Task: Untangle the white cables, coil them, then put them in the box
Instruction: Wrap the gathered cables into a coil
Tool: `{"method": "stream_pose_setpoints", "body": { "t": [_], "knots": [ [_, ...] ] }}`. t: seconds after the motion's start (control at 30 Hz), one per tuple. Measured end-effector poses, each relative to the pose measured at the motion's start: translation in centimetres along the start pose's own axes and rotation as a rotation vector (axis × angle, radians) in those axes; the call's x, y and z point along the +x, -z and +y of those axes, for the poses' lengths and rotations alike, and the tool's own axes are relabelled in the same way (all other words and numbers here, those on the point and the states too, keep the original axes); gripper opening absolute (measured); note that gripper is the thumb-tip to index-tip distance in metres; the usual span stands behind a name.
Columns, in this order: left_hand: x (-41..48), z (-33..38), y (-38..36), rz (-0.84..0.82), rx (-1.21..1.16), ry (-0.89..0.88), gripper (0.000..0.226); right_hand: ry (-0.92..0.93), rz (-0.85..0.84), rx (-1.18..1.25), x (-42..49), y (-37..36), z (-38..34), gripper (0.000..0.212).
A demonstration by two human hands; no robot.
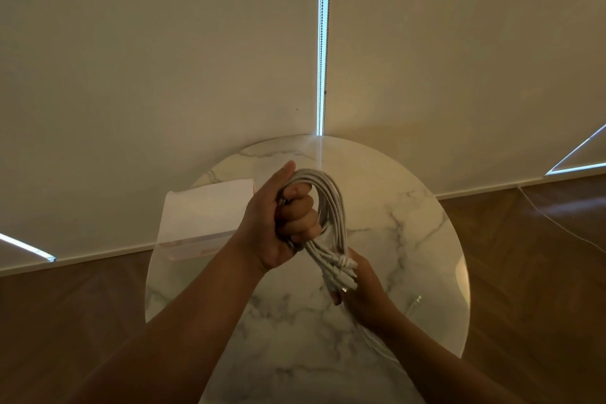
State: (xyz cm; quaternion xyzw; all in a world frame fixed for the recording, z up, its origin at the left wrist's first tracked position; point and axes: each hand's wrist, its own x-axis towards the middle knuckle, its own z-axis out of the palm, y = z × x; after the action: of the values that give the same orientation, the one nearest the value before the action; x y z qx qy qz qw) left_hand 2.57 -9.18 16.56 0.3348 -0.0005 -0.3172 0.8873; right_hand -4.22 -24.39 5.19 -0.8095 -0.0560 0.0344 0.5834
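On my feed, the left forearm (196, 321) and the right forearm (442, 367) are both bare all the way down to the frame's bottom edge. The left hand (272, 223) and right hand (367, 295) are bare too, in dim, warm light.
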Motion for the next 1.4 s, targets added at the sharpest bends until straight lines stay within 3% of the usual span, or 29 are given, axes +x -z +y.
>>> {"method": "stream_pose_setpoints", "body": {
  "t": [0.1, 0.13, 0.23, 0.27, 0.43, 0.57, 0.8, 0.93, 1.1, 1.3, 1.4],
  "knots": [
    [0.7, 1.3, -0.8, 0.058, -0.054, -0.102, 0.048, -0.075, 0.023, -0.107, -2.4, -2.5, 1.7, 0.009],
    [1.1, 1.6, -1.0, 0.076, -0.052, -0.135, 0.048, -0.117, 0.017, -0.141, -3.1, -3.2, 2.0, 0.013],
    [1.9, 1.1, -0.9, 0.162, -0.004, -0.229, 0.054, -0.118, -0.069, -0.39, -3.8, -4.3, 1.2, 0.052],
    [2.1, 0.7, -0.7, 0.195, 0.019, -0.264, 0.054, -0.132, -0.125, -0.476, -3.6, -4.3, 0.2, 0.054],
    [2.2, 0.1, 0.3, 0.304, 0.231, -0.404, 0.051, -0.13, -0.347, -0.647, -2.4, -2.5, -4.9, 0.029],
    [1.6, -0.3, 1.0, 0.263, 0.532, -0.454, 0.045, -0.067, -0.4, -0.724, -1.5, 0.1, -9.1, 0.022],
    [1.1, -1.3, 0.5, 0.192, 0.871, -0.398, 0.046, 0.127, -0.459, -0.817, -0.3, 2.5, -12.9, 0.031],
    [0.9, -1.3, 0.9, 0.165, 0.925, -0.305, 0.046, 0.165, -0.492, -0.744, 0.2, 3.1, -12.8, 0.021],
    [0.5, -1.1, 1.4, 0.087, 1.074, -0.216, 0.052, 0.241, -0.394, -0.772, 1.8, 5.0, -13.2, 0.032],
    [0.0, -0.7, 1.3, -0.195, 1.044, -0.04, 0.054, 0.293, -0.351, -0.94, 2.6, 6.4, -13.8, 0.043],
    [-0.1, -0.5, 2.1, -0.256, 0.981, 0.115, 0.051, 0.222, -0.416, -0.961, 3.0, 8.3, -13.7, 0.036]
  ]
}}
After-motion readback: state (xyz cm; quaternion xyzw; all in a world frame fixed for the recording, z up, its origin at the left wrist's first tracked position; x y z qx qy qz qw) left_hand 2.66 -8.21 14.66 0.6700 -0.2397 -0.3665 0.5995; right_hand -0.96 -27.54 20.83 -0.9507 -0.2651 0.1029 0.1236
